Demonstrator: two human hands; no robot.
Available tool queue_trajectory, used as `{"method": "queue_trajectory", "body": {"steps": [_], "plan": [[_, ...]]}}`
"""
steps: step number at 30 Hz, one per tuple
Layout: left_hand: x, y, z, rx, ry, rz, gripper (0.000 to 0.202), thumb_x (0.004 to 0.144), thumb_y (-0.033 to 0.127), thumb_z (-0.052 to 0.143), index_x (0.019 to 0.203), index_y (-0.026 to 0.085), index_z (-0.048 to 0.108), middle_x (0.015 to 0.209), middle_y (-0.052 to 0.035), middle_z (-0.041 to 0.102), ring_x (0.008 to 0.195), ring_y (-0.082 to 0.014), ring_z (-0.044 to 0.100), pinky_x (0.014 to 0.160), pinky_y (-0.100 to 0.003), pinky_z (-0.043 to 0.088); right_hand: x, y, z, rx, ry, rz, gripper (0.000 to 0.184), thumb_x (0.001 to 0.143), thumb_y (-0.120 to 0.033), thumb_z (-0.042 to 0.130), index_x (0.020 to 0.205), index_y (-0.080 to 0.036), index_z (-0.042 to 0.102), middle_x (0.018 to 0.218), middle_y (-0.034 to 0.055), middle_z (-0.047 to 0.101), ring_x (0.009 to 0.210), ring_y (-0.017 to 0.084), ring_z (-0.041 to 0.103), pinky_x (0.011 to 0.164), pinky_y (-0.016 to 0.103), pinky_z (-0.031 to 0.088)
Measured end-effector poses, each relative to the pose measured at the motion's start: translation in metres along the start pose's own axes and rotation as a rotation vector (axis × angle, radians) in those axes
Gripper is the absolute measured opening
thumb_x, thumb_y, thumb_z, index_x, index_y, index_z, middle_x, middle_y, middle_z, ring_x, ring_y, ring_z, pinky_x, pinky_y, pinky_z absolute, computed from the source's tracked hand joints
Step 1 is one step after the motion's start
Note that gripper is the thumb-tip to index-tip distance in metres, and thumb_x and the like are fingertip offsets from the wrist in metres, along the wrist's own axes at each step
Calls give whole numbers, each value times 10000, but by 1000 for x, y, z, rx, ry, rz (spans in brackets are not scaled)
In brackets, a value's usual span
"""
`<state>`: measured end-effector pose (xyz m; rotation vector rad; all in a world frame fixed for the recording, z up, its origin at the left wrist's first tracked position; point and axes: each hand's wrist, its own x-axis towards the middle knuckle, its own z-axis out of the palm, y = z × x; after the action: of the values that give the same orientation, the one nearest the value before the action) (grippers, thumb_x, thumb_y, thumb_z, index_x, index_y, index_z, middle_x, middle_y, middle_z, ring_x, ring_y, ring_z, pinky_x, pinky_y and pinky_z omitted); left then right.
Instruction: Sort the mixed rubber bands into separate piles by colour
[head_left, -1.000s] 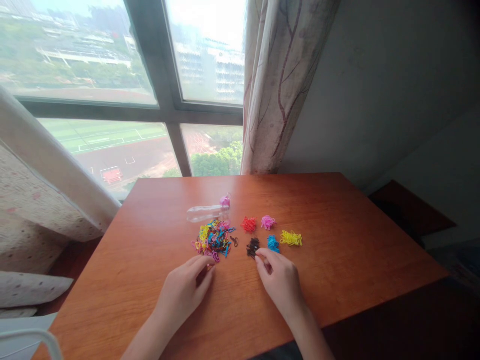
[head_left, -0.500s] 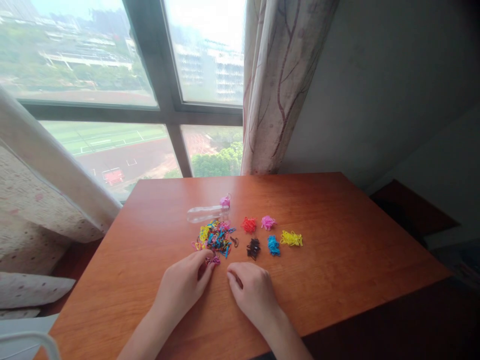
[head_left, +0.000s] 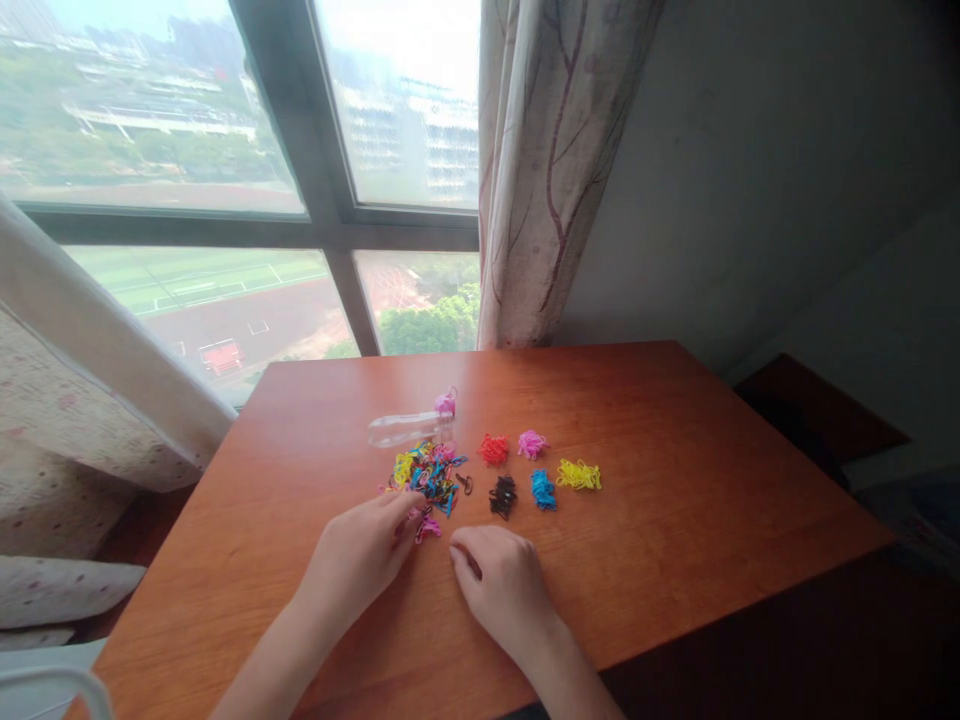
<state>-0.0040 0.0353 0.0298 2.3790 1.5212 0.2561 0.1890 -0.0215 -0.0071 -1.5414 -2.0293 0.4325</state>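
My left hand point(head_left: 365, 542) is at the near edge of a mixed pile of small coloured rubber bands point(head_left: 431, 478). Its index finger and thumb are apart, and a small cluster of pink rubber bands point(head_left: 428, 528) lies at the fingertips, partly hidden by them. My right hand point(head_left: 501, 572) rests on the table just right of that cluster. Its fingers are curled, with thumb and index tips close together; anything between them is hidden. Beyond it are separate heaps: black bands point(head_left: 503, 496), blue bands point(head_left: 543, 490), red bands point(head_left: 493, 449), pink bands point(head_left: 532, 445) and yellow bands point(head_left: 579, 475).
A clear plastic container point(head_left: 405, 430) lies behind the mixed pile, with a pink piece point(head_left: 445, 402) at its right end. One dark band point(head_left: 466, 484) sits beside the pile. The wooden table point(head_left: 675, 500) reaches a window with curtains point(head_left: 555, 170).
My left thumb has drawn back from the index finger, and more of the pink cluster shows, spread nearer to me. My right hand keeps its pose. The view has shifted slightly.
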Motion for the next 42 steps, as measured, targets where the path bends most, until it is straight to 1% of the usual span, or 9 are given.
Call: {"method": "queue_trajectory", "body": {"steps": [6,16,22,26,29,33,36,39,42], "plan": [[1,0,0,3,-38,-2,186,936,301,453,942,269,637,936,-6,724,843,-198,684,651,-243,405,-1,0,0,0,-1,0,132,890,-135,542,819,-233,596,771,-20,669,733,145,611,649,237,325],[-3,-5,1,-109,20,-34,149,903,301,487,901,253,628,807,22,689,707,-154,627,625,-226,380,-1,-1,-1,9,-7,5,127,884,-131,553,830,-234,604,772,-24,664,741,144,606,658,241,325],[-2,-1,2,-107,36,-25,177,911,326,472,896,245,629,805,17,686,690,-153,616,631,-229,383,-1,-1,-2,5,-11,3,128,883,-131,555,837,-237,611,787,-26,670,752,141,609,664,238,328],[-3,-1,-4,-34,26,-54,181,906,296,460,915,249,636,819,11,698,703,-166,641,614,-232,374,-1,-1,-2,-2,-9,1,124,887,-137,556,832,-236,607,780,-26,669,748,140,609,659,238,325],[-4,-1,-10,-29,48,-65,193,906,301,463,952,257,645,845,13,712,715,-165,655,614,-230,376,-1,-1,-1,2,-10,2,124,892,-137,553,837,-236,606,786,-26,671,752,141,611,663,237,327],[-2,3,-16,-68,72,-60,211,917,355,471,943,254,654,769,24,694,653,-151,623,592,-229,370,0,0,-1,11,-12,2,123,881,-127,560,855,-236,610,815,-26,683,769,143,616,678,236,334],[4,15,-17,-114,57,-8,183,905,326,493,907,241,656,746,19,682,661,-148,614,589,-225,374,0,0,-2,-3,-13,-3,119,886,-134,553,854,-233,612,811,-21,685,763,144,615,670,237,333],[17,33,-16,-161,8,127,152,873,215,505,876,232,656,771,11,690,721,-145,629,623,-216,395,0,1,0,-37,-11,-11,113,887,-146,546,837,-222,613,792,-11,681,746,147,613,645,239,324],[36,50,-11,-147,-42,252,169,854,164,508,851,227,664,767,9,690,695,-131,625,602,-205,395,-1,4,3,-89,-11,-4,100,865,-147,566,805,-210,614,776,-2,678,718,147,613,614,241,315]]}}
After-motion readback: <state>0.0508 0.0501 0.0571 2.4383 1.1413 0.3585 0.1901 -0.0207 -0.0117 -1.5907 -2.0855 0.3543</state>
